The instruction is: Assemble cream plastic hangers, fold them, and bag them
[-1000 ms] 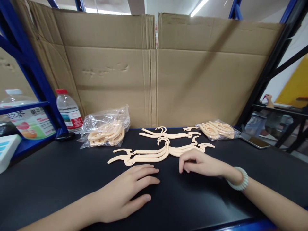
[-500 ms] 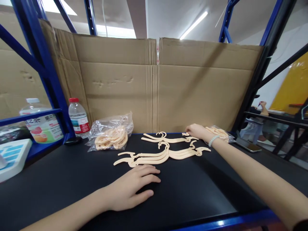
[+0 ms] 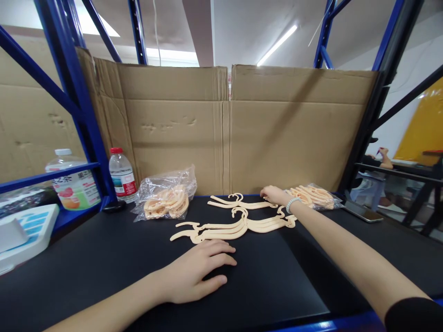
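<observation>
My left hand (image 3: 204, 269) lies flat on the black table (image 3: 277, 281), fingers slightly apart, holding nothing, just in front of a stack of cream plastic hangers (image 3: 228, 227). My right hand (image 3: 273, 193), with a pale bead bracelet (image 3: 291, 203) on the wrist, reaches to the back of the table. Its fingers curl over the right end of a single cream hanger (image 3: 231, 203) lying behind the stack. The hanger's right tip is hidden under the hand.
A clear bag of hangers (image 3: 166, 203) sits at the back left, another bag (image 3: 316, 196) at the back right beside a phone (image 3: 363, 213). A water bottle (image 3: 122, 177) stands by the blue rack post. A cardboard wall (image 3: 224, 133) closes the back. A person sits far right.
My right hand left the near stack and reached back to the far hanger's right end, then closed over it. My left hand stayed flat. The view tilted upward.
</observation>
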The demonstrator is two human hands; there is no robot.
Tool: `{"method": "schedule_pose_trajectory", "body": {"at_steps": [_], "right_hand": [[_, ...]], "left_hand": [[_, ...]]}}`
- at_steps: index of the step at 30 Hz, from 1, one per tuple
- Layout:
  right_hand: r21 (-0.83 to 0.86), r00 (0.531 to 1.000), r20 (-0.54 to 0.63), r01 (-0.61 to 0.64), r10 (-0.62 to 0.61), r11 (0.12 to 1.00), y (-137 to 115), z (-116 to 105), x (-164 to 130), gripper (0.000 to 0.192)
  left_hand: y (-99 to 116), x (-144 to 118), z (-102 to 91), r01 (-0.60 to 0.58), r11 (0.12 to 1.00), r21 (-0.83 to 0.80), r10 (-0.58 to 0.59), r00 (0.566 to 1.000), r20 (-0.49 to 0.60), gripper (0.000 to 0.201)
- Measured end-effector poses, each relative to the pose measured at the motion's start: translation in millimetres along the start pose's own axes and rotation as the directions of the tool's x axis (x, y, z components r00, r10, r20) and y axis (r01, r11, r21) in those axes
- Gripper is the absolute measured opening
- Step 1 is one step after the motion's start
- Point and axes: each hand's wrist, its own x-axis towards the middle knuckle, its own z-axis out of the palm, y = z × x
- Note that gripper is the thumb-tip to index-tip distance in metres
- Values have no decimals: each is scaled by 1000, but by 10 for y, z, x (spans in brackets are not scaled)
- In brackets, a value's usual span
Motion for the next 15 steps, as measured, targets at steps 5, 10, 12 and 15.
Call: {"method": "schedule_pose_trajectory", "body": {"at_steps": [5, 10, 12, 15], "right_hand": [[80, 993, -114, 52, -43, 995, -26, -104, 4, 13], [229, 931, -364, 83, 6, 970, -146, -311, -116, 21], [312, 888, -456, 106, 51, 944, -264, -375, -195, 20], [436, 838, -535, 163, 109, 885, -555, -427, -371, 23]], "left_hand": [[-20, -3, 8, -11, 1000, 3, 11, 1000, 4, 34], [-48, -6, 33, 29, 994, -107, -33, 999, -34, 32], [-51, 6, 46, 84, 975, -205, -101, 992, -72, 30], [-63, 44, 84, 166, 906, -390, -234, 963, -133, 26]]}}
